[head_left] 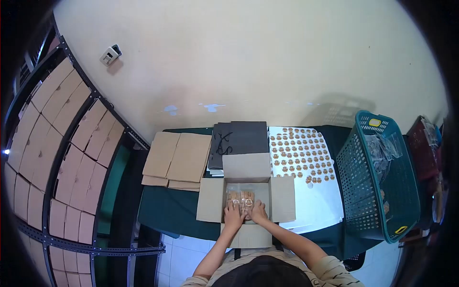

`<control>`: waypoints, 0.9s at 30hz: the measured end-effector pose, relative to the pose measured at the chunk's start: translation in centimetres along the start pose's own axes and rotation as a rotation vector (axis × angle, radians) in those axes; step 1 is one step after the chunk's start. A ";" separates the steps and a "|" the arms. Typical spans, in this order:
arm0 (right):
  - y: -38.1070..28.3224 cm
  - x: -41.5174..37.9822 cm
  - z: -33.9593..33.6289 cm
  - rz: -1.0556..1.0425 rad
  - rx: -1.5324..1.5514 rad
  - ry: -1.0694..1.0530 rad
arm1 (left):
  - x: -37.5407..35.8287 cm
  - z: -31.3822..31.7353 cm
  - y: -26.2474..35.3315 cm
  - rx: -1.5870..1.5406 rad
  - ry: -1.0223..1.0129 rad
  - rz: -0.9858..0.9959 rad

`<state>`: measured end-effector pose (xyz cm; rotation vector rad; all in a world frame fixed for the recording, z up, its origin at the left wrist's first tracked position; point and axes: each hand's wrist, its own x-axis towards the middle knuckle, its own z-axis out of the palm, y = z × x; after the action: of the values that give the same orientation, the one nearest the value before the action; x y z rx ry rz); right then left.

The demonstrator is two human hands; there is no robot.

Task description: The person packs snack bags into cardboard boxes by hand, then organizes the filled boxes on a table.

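Observation:
An open cardboard box [259, 186] stands on the table in front of me, its flaps folded outward. Inside it lie clear plastic packets [241, 194] with brown contents and round labels. My left hand [233, 216] reaches in over the near side, fingers curled on the left packet. My right hand [259, 213] grips the right packet at its near right edge. Both thumbs point inward, close to each other. The undersides of the packets are hidden.
A white sheet [311, 203] with rows of round stickers [301, 155] lies to the right, beside a green basket [370, 172] holding plastic packaging. Flat cardboard [177, 155] and a black folder [246, 136] lie behind and left. A metal shelf [52, 210] of boxes stands left.

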<state>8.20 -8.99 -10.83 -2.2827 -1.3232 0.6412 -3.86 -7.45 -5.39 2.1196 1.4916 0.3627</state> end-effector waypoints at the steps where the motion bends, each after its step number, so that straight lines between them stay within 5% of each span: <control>1: -0.6 0.1 -0.4 0.004 0.002 0.004 | 0.0 -0.6 0.9 -0.055 -0.042 -0.104; 3: -2.4 0.1 -3.4 0.241 0.723 -0.268 | 0.4 0.5 0.3 0.085 -0.082 -0.070; 4: -0.8 0.1 -1.8 -0.335 -0.007 -0.165 | 0.6 1.2 -0.2 0.222 -0.120 -0.042; 8: -0.1 0.4 -3.5 -0.373 0.056 -0.256 | 1.4 2.1 -1.0 0.273 -0.246 -0.090; 10: 0.5 0.1 -5.8 -0.327 0.412 -0.491 | 1.6 2.7 -1.1 0.280 -0.244 -0.113; 11: 1.3 -0.2 -7.6 -0.301 0.594 -0.595 | 1.6 1.8 0.0 0.296 -0.317 -0.164; 12: 1.6 -0.8 -10.5 -0.277 0.594 -0.557 | 1.9 4.6 -3.4 0.344 -0.158 -0.021; 14: 1.6 -2.6 -17.6 -0.261 0.775 -0.663 | 1.9 3.3 -1.5 0.322 -0.262 -0.155; 22: 9.6 -11.8 -41.3 -0.228 1.009 -0.114 | 2.8 2.1 5.3 0.328 -0.261 -0.310; 24: 12.0 -14.9 -46.2 -0.200 1.002 0.086 | 2.8 3.3 6.9 0.123 0.051 -0.118; 27: 16.5 -17.5 -50.7 -0.071 0.916 0.565 | 2.9 4.2 12.8 -0.301 0.158 0.136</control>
<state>41.29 -38.36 23.70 -1.4816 -0.6269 0.4000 9.39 -9.21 -2.05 1.9901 1.2847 0.7704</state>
